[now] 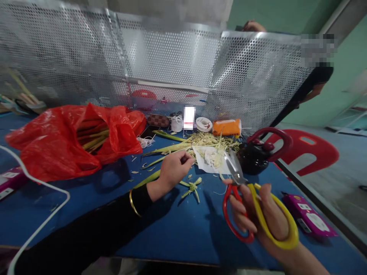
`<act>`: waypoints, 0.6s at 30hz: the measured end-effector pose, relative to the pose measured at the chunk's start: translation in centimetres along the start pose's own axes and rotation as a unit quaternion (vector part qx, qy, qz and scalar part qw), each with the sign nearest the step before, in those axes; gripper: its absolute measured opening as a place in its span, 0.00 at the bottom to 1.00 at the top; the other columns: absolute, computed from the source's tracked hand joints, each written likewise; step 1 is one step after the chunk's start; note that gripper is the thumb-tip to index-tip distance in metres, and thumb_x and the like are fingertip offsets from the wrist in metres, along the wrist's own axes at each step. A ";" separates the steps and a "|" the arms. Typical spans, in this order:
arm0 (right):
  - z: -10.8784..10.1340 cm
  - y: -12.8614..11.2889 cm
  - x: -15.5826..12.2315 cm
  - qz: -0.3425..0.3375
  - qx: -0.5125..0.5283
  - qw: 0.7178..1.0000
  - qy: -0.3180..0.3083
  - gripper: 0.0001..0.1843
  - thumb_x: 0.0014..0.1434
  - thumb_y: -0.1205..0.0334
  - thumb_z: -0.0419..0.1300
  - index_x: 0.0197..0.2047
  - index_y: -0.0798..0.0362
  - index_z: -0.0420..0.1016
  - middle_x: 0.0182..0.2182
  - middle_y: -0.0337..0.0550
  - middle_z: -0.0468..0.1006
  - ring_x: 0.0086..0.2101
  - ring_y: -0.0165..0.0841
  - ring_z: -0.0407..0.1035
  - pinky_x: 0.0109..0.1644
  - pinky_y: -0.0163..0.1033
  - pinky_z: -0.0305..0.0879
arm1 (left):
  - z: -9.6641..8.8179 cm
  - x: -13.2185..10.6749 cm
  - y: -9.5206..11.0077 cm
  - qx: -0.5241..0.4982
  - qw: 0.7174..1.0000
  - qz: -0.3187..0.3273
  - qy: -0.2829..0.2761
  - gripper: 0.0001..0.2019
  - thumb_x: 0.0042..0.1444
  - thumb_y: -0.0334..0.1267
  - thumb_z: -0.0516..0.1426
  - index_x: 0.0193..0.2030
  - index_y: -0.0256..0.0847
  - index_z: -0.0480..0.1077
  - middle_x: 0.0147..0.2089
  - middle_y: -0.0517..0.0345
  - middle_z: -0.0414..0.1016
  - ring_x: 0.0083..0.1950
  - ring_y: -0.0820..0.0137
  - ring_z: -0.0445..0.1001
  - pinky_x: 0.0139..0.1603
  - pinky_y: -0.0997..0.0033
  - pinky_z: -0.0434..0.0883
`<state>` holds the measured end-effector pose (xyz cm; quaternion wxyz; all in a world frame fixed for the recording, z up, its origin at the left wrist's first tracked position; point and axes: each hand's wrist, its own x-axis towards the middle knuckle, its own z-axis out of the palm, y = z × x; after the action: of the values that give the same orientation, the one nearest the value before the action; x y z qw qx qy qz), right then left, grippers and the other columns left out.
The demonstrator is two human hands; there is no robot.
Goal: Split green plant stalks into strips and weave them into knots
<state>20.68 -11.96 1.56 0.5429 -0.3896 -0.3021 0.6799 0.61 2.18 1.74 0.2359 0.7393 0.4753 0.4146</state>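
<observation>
My right hand grips a pair of scissors with one red and one yellow handle. The blades are parted and point away from me, over a sheet of white paper that has pale scraps on it. Fingers curled into a pinch, my left hand is above the table left of the paper; anything in its fingertips is too small to make out. Just below it on the blue tabletop lies a small bundle of green stalk pieces. Long green stalks and a heap of pale shavings lie behind.
A red plastic bag of stalks stands left. A dark kettle and a purple box are right. A roll of white tape and an orange packet line the perforated metal partition. A white cable crosses the left side.
</observation>
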 end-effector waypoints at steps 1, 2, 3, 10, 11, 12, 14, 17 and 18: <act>0.3 -0.8 0.9 -0.026 -0.029 0.999 0.007 0.33 0.55 0.30 0.52 0.45 0.51 0.72 0.22 0.33 0.67 0.13 0.21 0.53 0.18 0.31 0.58 | 0.1 0.8 0.4 0.025 1.000 0.016 -0.008 0.10 0.54 0.42 0.58 0.26 0.39 0.71 0.24 0.61 0.73 0.26 0.73 0.69 0.29 0.74 0.61; 0.7 -1.5 2.0 -0.054 -0.051 0.997 0.019 0.32 0.56 0.30 0.52 0.45 0.51 0.72 0.21 0.33 0.67 0.13 0.22 0.53 0.18 0.31 0.58 | 0.2 1.7 0.7 0.057 0.998 0.033 -0.016 0.12 0.55 0.43 0.57 0.26 0.39 0.71 0.24 0.60 0.74 0.27 0.72 0.70 0.30 0.74 0.61; 1.1 -2.1 3.2 -0.080 -0.072 0.994 0.028 0.33 0.55 0.30 0.53 0.46 0.51 0.71 0.21 0.33 0.67 0.14 0.22 0.54 0.18 0.31 0.58 | 0.5 2.6 0.9 0.104 0.993 0.049 -0.026 0.12 0.57 0.43 0.56 0.29 0.39 0.73 0.27 0.57 0.76 0.30 0.70 0.72 0.32 0.73 0.62; 2.3 -2.3 10.3 -0.229 -0.101 0.963 0.098 0.29 0.52 0.36 0.62 0.45 0.52 0.69 0.21 0.30 0.66 0.16 0.22 0.59 0.18 0.28 0.57 | 1.0 4.3 -0.2 0.291 0.926 0.193 -0.141 0.40 0.46 0.21 0.55 0.69 0.36 0.54 0.66 0.36 0.62 0.62 0.55 0.65 0.56 0.61 0.63; 2.1 -2.1 10.6 -0.230 -0.110 0.963 0.088 0.28 0.53 0.37 0.62 0.45 0.52 0.69 0.21 0.30 0.67 0.16 0.22 0.59 0.18 0.28 0.58 | 0.8 3.4 -0.1 0.294 0.925 0.197 -0.139 0.34 0.50 0.22 0.53 0.67 0.37 0.58 0.64 0.38 0.64 0.60 0.56 0.67 0.55 0.61 0.64; 1.8 -1.8 10.6 -0.229 -0.121 0.963 0.078 0.26 0.54 0.38 0.62 0.44 0.52 0.69 0.21 0.30 0.67 0.16 0.23 0.60 0.18 0.28 0.58 | 0.5 2.3 0.0 0.294 0.925 0.194 -0.140 0.26 0.55 0.25 0.51 0.61 0.37 0.65 0.59 0.40 0.70 0.56 0.58 0.70 0.52 0.62 0.66; 1.2 -1.3 10.5 -0.223 -0.141 0.962 0.067 0.25 0.54 0.40 0.62 0.44 0.52 0.69 0.21 0.30 0.67 0.16 0.23 0.59 0.17 0.29 0.57 | 0.0 -0.1 0.5 0.302 0.924 0.172 -0.157 0.15 0.63 0.34 0.48 0.43 0.36 0.75 0.44 0.45 0.77 0.45 0.59 0.74 0.46 0.62 0.68; 0.7 -0.8 10.0 -0.206 -0.157 0.964 0.064 0.25 0.54 0.42 0.63 0.45 0.52 0.68 0.20 0.30 0.66 0.15 0.23 0.58 0.16 0.29 0.55 | -0.3 -3.0 0.9 0.299 0.923 0.150 -0.188 0.17 0.65 0.41 0.48 0.36 0.38 0.75 0.39 0.49 0.76 0.43 0.61 0.74 0.44 0.62 0.68; 0.7 -0.7 9.9 -0.200 -0.160 0.965 0.063 0.25 0.54 0.42 0.64 0.46 0.52 0.68 0.20 0.30 0.66 0.15 0.23 0.58 0.15 0.29 0.54 | -0.3 -3.6 0.9 0.291 0.923 0.139 -0.209 0.15 0.63 0.44 0.51 0.36 0.39 0.75 0.40 0.50 0.76 0.43 0.60 0.74 0.43 0.63 0.69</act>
<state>19.35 -2.14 0.47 0.6168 -0.4448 -0.4436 0.4742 0.07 -1.50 1.19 0.0447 0.9038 0.4076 0.1228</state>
